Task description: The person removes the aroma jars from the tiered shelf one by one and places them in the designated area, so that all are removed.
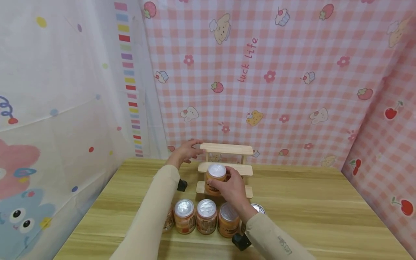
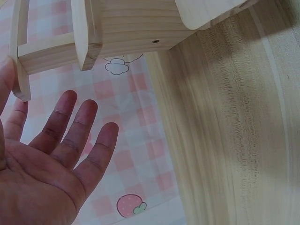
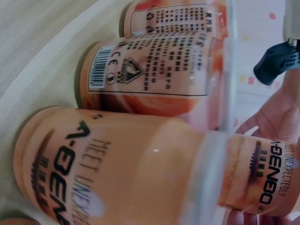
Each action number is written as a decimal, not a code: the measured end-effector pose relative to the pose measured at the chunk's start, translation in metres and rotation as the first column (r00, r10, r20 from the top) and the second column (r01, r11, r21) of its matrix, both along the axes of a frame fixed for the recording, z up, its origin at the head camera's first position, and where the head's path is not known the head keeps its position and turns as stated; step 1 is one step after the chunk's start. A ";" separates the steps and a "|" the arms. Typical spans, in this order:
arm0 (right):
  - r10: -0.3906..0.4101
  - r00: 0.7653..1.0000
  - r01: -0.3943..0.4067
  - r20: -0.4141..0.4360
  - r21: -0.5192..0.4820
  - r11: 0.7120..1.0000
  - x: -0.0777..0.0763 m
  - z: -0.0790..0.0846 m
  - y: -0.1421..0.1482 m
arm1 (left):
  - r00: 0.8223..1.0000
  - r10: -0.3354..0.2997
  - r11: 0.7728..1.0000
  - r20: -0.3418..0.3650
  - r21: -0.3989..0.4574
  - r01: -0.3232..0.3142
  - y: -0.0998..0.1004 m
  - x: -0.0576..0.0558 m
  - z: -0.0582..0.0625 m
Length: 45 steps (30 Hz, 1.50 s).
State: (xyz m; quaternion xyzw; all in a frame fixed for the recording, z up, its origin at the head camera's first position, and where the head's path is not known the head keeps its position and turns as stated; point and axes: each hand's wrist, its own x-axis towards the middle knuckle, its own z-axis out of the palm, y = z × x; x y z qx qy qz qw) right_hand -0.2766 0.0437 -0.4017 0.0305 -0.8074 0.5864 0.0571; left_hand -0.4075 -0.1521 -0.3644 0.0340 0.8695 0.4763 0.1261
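Observation:
My right hand grips an orange-labelled can with a silver lid, fingers and thumb around its sides. The can stands upright before the lower levels of a small three-tier wooden rack, overlapping its middle and bottom boards. At the rack's upper left end is my left hand. In the left wrist view its thumb and index finger lie right at the end of the top board, while the other fingers spread out straight. The right wrist view shows the held can with fingertips along one side.
Several similar cans stand in a row in front of the rack, one partly behind my right wrist. Black wrist cameras sit by both arms. A checked cloth hangs behind the wooden table.

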 end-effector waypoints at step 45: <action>0.098 0.995 -0.096 -0.024 0.098 0.991 0.021 0.035 0.107 | 0.999 0.017 0.999 0.039 0.034 -0.018 -0.001 -0.003 -0.003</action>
